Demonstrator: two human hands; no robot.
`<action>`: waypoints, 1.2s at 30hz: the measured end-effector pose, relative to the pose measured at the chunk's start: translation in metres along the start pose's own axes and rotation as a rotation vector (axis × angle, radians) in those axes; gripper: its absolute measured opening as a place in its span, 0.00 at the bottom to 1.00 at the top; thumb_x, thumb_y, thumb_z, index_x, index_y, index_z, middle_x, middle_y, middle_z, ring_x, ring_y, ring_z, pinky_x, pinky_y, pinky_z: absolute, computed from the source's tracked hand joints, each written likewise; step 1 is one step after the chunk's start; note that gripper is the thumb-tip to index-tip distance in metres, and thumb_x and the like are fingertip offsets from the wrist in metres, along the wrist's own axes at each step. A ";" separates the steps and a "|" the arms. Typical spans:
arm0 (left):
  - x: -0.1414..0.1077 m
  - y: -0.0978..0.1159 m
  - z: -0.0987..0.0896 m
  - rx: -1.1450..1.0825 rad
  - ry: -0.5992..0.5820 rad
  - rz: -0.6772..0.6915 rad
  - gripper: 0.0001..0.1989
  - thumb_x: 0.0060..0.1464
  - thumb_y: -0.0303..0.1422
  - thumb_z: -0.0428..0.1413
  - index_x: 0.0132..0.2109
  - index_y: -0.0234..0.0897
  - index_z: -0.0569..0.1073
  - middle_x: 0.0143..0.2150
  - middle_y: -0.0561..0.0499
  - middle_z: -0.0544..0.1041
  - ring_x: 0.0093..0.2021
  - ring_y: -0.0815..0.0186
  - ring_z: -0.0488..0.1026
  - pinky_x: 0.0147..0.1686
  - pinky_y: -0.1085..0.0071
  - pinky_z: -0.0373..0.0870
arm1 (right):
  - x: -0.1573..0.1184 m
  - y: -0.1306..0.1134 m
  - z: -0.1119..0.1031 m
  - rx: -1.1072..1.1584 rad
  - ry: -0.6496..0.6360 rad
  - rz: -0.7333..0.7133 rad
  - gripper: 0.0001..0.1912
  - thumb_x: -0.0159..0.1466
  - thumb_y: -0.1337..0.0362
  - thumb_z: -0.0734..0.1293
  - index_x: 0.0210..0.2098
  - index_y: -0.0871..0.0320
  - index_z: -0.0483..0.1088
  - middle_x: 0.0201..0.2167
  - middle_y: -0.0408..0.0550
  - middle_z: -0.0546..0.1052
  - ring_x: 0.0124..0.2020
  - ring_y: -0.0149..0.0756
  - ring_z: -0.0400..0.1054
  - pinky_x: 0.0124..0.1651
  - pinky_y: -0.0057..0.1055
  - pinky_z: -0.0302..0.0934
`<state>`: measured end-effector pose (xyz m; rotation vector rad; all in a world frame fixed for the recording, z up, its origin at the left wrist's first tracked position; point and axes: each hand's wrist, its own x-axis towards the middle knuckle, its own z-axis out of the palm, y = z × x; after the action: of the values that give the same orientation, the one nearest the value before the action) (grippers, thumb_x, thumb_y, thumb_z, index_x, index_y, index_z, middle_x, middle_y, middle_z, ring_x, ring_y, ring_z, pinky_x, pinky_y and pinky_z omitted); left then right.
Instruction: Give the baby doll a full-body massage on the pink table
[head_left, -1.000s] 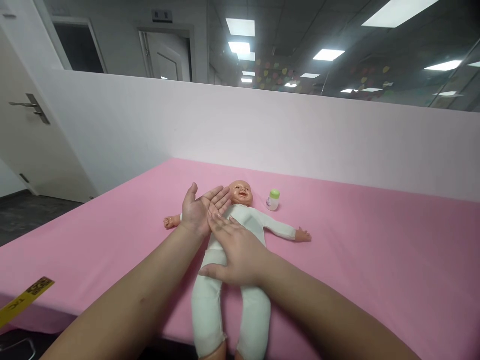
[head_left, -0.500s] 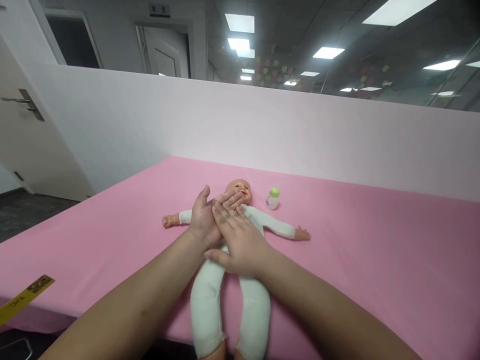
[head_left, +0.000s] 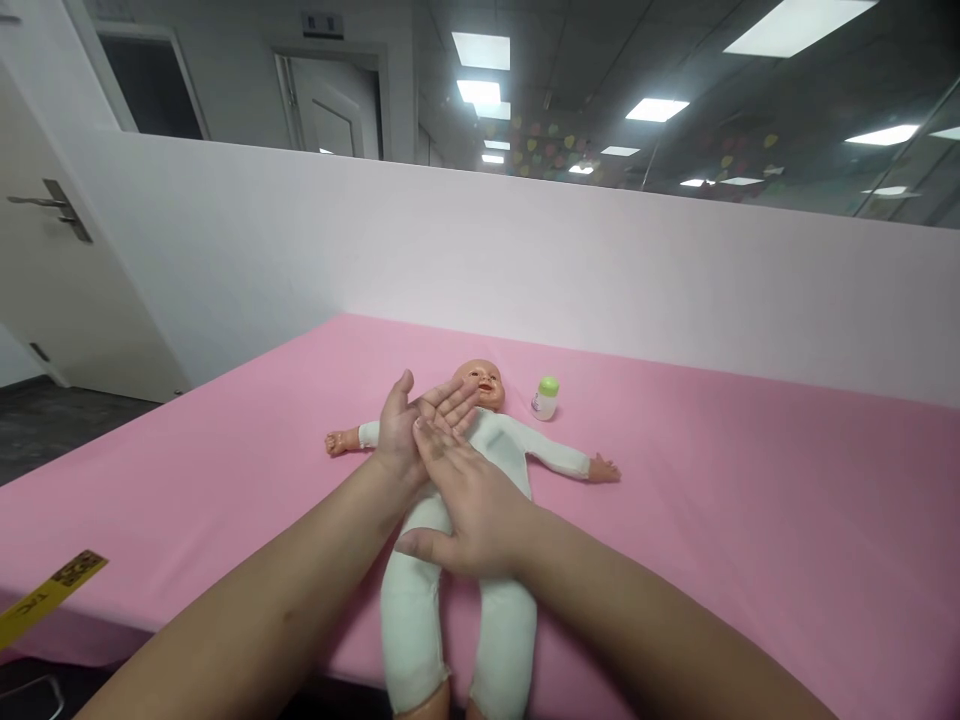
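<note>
A baby doll (head_left: 499, 440) with a white cloth body lies on its back, arms spread and legs toward me. Over its torso my left hand (head_left: 409, 430) is open, palm up, fingers stretched toward the doll's head. My right hand (head_left: 480, 505) lies palm down with its fingertips on the left palm and its thumb held apart; it is open too. Neither hand holds anything. Part of the doll's chest and its hips are hidden behind my hands. Beside the doll's head, to the right, stands a small clear bottle (head_left: 546, 400) with a green cap.
A pink cloth (head_left: 712, 500) covers the table under the doll. Behind it rises a white partition (head_left: 525, 260) with glass above. At the lower left a yellow strip (head_left: 52, 600) with a printed code juts in. A door (head_left: 67, 270) stands at the left.
My right hand has slid back toward me, from the left fingers down to the left palm. More of the left fingers and of the doll's chest shows now.
</note>
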<state>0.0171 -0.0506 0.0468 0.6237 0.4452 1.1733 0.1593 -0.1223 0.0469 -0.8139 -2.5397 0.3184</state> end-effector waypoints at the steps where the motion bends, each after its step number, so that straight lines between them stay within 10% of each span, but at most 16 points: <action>1: -0.001 -0.003 0.003 0.002 -0.015 -0.026 0.49 0.60 0.65 0.48 0.72 0.30 0.64 0.67 0.33 0.65 0.70 0.55 0.68 0.71 0.57 0.68 | 0.000 0.003 0.000 -0.021 0.007 -0.014 0.61 0.69 0.33 0.63 0.79 0.69 0.33 0.79 0.63 0.37 0.80 0.53 0.29 0.79 0.54 0.32; 13: -0.003 -0.013 0.019 0.130 0.051 0.033 0.42 0.63 0.60 0.49 0.69 0.29 0.67 0.62 0.35 0.71 0.63 0.57 0.73 0.70 0.58 0.68 | 0.002 0.033 -0.013 -0.216 0.055 0.125 0.41 0.75 0.49 0.62 0.77 0.66 0.48 0.77 0.61 0.48 0.79 0.52 0.41 0.79 0.55 0.40; 24: -0.017 -0.020 -0.050 1.339 -0.170 0.422 0.29 0.61 0.40 0.57 0.67 0.39 0.72 0.67 0.44 0.67 0.69 0.59 0.65 0.74 0.58 0.61 | -0.070 0.051 -0.021 0.100 0.145 -0.021 0.24 0.75 0.63 0.61 0.68 0.55 0.68 0.67 0.53 0.71 0.71 0.46 0.62 0.74 0.54 0.55; 32: -0.012 -0.025 -0.048 1.288 -0.043 0.337 0.29 0.61 0.38 0.55 0.68 0.39 0.71 0.69 0.45 0.65 0.71 0.57 0.62 0.78 0.53 0.54 | -0.063 0.018 -0.020 0.445 0.046 -0.166 0.18 0.69 0.59 0.68 0.56 0.53 0.78 0.52 0.50 0.83 0.60 0.44 0.75 0.72 0.45 0.59; 36: -0.012 -0.025 -0.048 1.333 -0.051 0.322 0.30 0.61 0.39 0.55 0.69 0.38 0.70 0.70 0.45 0.64 0.71 0.56 0.62 0.78 0.53 0.55 | -0.060 0.039 -0.016 0.262 0.067 -0.066 0.34 0.68 0.52 0.69 0.70 0.57 0.66 0.65 0.57 0.73 0.68 0.50 0.66 0.75 0.53 0.51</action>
<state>0.0014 -0.0577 -0.0059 1.9147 1.1192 1.0373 0.2299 -0.1256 0.0264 -0.6277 -2.3908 0.5783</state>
